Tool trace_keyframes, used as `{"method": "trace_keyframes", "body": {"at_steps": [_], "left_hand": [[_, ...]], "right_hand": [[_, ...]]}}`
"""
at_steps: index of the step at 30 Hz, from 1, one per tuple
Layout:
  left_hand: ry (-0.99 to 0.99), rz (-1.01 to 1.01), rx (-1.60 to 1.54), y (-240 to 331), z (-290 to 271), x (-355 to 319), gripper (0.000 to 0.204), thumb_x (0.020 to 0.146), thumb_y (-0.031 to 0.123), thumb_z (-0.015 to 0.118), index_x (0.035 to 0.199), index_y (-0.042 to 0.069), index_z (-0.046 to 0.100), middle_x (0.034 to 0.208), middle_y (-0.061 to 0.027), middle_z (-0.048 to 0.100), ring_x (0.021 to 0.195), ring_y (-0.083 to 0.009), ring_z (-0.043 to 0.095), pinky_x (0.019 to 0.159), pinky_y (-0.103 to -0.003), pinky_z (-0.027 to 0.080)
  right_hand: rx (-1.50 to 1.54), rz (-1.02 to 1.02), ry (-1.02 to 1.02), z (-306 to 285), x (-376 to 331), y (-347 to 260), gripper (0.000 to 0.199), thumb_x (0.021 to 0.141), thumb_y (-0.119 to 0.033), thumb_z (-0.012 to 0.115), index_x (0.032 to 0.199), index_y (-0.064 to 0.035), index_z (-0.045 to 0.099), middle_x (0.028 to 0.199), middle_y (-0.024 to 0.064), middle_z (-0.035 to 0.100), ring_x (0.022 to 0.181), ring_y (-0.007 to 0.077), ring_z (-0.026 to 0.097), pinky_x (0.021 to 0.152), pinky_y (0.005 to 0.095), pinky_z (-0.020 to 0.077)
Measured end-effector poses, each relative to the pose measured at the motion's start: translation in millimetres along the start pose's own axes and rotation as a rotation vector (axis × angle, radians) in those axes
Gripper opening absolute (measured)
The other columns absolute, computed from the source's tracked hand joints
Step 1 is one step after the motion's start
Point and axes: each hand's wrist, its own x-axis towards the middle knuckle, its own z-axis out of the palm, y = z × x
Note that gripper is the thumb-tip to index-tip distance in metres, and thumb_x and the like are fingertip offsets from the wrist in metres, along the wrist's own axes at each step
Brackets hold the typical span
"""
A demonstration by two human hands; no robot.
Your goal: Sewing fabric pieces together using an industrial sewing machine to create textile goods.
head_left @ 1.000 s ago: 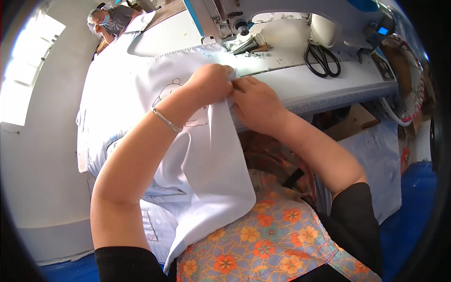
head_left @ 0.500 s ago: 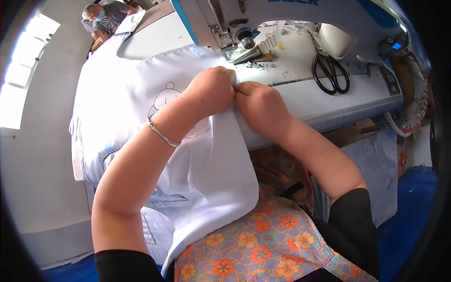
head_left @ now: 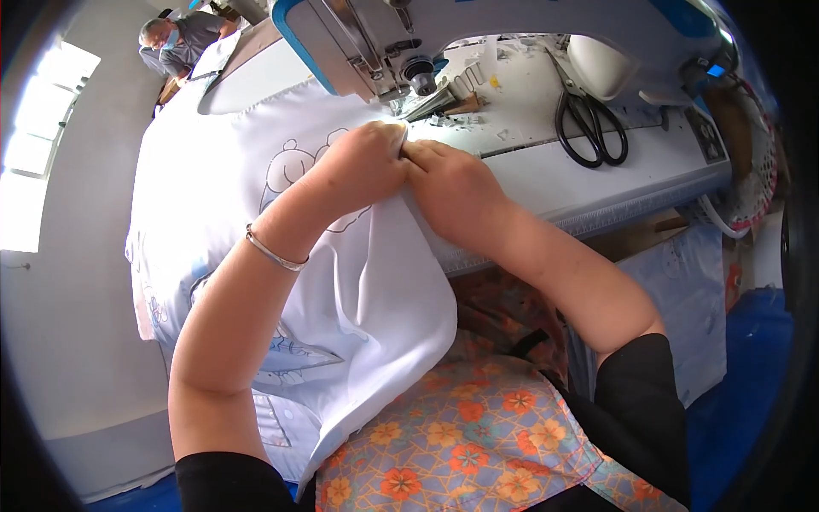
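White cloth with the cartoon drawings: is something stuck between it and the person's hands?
No, nothing visible is. The left hand and right hand meet right at the edge of the white cloth, though their exact contact is partly hidden. The black-handled scissors lie off to the right.

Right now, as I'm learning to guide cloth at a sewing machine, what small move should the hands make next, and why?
Probably ease the edge of the white cloth slightly toward the needle area of the sewing machine: the left hand and right hand meet at that edge, close to the needle area. Whether any cloth lies under the foot is hard to tell.
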Motion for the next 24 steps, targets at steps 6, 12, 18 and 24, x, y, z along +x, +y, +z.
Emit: {"method": "trace_keyframes", "body": {"at_steps": [6,12,18,24], "left_hand": [[-0.196,-0.147,0.04,16,-27,-21,0.023,0.077,0.013,0.062,0.094,-0.002,0.067,0.09,-0.0276,0.069,0.086,-0.042,0.07,0.079,-0.046,0.055],[-0.244,-0.185,0.105,30,-38,-7,0.041,0.077,0.009,0.059,0.115,-0.002,0.067,0.099,-0.0257,0.071,0.092,-0.0381,0.07,0.083,-0.043,0.054],[-0.404,-0.107,0.327,29,-26,-7,0.046,0.08,0.009,0.057,0.124,0.001,0.064,0.103,-0.0242,0.071,0.097,-0.04,0.068,0.085,-0.046,0.053],[-0.301,-0.105,0.317,31,-13,-18,0.056,0.085,0.003,0.053,0.141,0.002,0.054,0.11,-0.0241,0.07,0.099,-0.0388,0.069,0.088,-0.045,0.054]], "right_hand": [[-0.039,-0.144,0.096,2,-8,-20,0.024,0.086,-0.011,0.059,0.106,0.0009,0.065,0.112,0.0161,0.065,0.109,0.0317,0.065,0.092,0.04,0.0545],[0.043,-0.232,0.057,9,5,-46,0.024,0.088,-0.012,0.06,0.108,0.0006,0.065,0.113,0.0148,0.065,0.11,0.0291,0.064,0.092,0.0385,0.0538],[0.113,-0.208,0.027,30,41,-66,0.025,0.088,-0.013,0.061,0.109,0.0001,0.065,0.114,0.0147,0.065,0.11,0.0285,0.064,0.093,0.0381,0.0537],[0.193,-0.196,-0.003,31,38,-71,0.026,0.088,-0.013,0.062,0.11,-0.0003,0.065,0.114,0.0145,0.065,0.11,0.028,0.064,0.093,0.0377,0.0535]]}}
